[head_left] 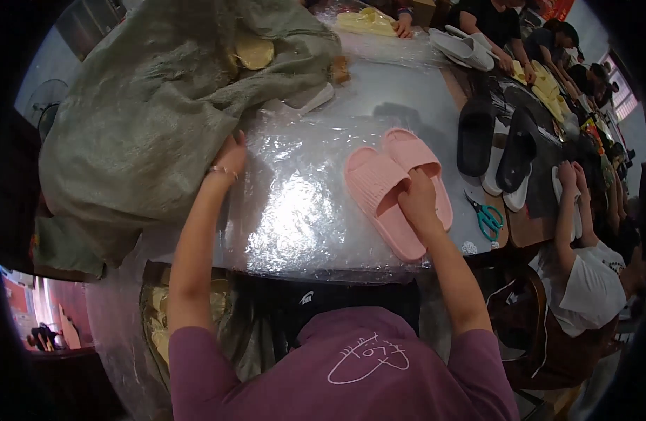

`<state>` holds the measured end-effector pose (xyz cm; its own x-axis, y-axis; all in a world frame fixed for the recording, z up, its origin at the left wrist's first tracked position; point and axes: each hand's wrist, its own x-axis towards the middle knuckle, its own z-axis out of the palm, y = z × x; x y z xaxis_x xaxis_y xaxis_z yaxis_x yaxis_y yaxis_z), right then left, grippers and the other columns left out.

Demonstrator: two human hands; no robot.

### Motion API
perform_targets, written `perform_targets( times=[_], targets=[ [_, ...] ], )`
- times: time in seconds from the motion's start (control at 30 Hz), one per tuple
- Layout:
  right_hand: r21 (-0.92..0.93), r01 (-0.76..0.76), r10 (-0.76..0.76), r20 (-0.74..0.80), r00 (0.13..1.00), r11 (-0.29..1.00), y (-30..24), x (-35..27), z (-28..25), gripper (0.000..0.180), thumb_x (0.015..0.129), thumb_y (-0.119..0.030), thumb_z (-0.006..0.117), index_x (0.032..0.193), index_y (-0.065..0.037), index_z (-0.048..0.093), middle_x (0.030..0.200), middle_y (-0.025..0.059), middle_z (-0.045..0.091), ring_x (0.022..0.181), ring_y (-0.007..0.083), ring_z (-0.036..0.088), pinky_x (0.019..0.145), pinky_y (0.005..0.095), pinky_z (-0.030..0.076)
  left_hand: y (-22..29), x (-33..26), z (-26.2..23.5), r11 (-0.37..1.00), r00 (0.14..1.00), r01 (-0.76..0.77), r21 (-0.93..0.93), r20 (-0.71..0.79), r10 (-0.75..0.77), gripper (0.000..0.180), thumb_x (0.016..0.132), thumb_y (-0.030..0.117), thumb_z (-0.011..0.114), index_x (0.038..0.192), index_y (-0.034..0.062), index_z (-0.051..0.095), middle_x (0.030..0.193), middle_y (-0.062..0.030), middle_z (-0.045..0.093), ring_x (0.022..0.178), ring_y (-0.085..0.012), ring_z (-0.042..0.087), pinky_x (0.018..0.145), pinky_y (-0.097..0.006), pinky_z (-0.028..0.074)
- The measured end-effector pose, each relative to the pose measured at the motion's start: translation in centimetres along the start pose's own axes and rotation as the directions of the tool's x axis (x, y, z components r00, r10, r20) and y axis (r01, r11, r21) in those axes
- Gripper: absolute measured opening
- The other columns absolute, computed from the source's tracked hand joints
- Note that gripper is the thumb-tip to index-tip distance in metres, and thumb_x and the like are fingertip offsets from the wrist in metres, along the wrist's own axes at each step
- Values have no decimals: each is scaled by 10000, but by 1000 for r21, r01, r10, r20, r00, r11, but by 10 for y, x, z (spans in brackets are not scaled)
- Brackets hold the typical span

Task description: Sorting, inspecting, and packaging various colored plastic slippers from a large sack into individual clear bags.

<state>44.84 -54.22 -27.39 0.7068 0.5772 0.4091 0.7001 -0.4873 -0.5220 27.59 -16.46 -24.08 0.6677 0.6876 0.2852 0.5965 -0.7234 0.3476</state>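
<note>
A pair of pink slippers (376,177) lies side by side on a stack of clear plastic bags (295,203). My right hand (418,198) is closed on the pair where the two slippers meet, its fingertips tucked under the straps. At the left edge of the bags, my left hand (230,156) rests against a big grey-green woven sack (140,133). The sack's fold and the angle hide most of its fingers, so whether it grips anything does not show.
Teal-handled scissors (488,220) lie right of the slippers, near black slippers (476,137) and white ones. A yellow slipper (255,52) shows in the sack. Co-workers handle yellow slippers (368,22) across the table; another person in white (582,281) sits at right.
</note>
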Motion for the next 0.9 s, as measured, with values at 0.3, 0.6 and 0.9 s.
perform_targets(
  times=[0.3, 0.6, 0.9],
  targets=[
    [-56, 75, -76, -19, 997, 996, -84, 17, -30, 189, 652, -58, 575, 838, -24, 585, 901, 150, 580, 914, 356, 536, 821, 470, 378, 44, -90, 4, 902, 883, -432, 11, 209, 420, 661, 832, 350, 538, 1390, 40, 367, 1495, -165, 260, 1411, -335, 145, 1157, -464, 68],
    [-125, 226, -208, 143, 968, 966, -127, 11, 64, 231, 752, -232, 585, 928, -84, 610, 922, 74, 599, 949, 237, 548, 815, 470, 368, 8, -84, 4, 905, 876, -366, 216, 407, 257, 853, 806, 465, 558, 1482, 100, 187, 1566, -102, 19, 1425, -370, -39, 1146, -499, -14],
    [-295, -181, 207, 56, 977, 938, -27, 19, 4, 238, 784, -252, 582, 926, -64, 618, 972, 92, 606, 973, 262, 551, 828, 460, 374, 10, -88, -3, 908, 863, -349, 231, 457, 216, 823, 871, 486, 503, 1507, 195, 69, 1573, -57, -10, 1425, -377, -43, 1138, -514, 11]
  ],
)
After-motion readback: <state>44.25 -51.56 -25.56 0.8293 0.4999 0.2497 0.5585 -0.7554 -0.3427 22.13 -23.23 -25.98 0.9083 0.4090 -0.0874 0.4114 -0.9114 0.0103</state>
